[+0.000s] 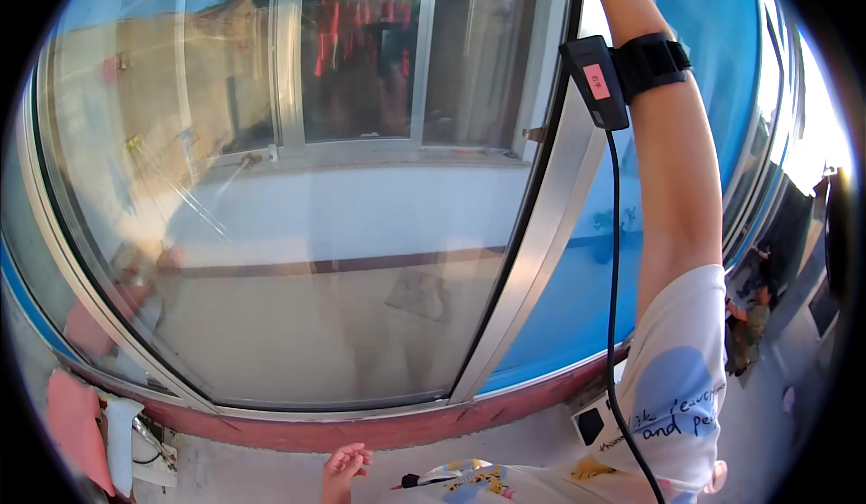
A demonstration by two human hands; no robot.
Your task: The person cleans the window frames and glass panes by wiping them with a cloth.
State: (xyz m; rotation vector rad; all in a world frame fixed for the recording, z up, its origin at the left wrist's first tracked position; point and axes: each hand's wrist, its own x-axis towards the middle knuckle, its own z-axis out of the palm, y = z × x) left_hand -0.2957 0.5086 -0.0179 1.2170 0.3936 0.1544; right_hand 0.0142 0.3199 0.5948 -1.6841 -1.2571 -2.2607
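A tall glass pane point(361, 206) in a silver metal frame point(532, 269) stands before a person whose right arm point(677, 161) reaches up beside it; the right hand is out of view, its grip impossible to tell. Low down, the left hand point(346, 464) shows fingers loosely curled around nothing visible. The pane looks stiff, slick, breakable and probably heavy, best held by its frame.
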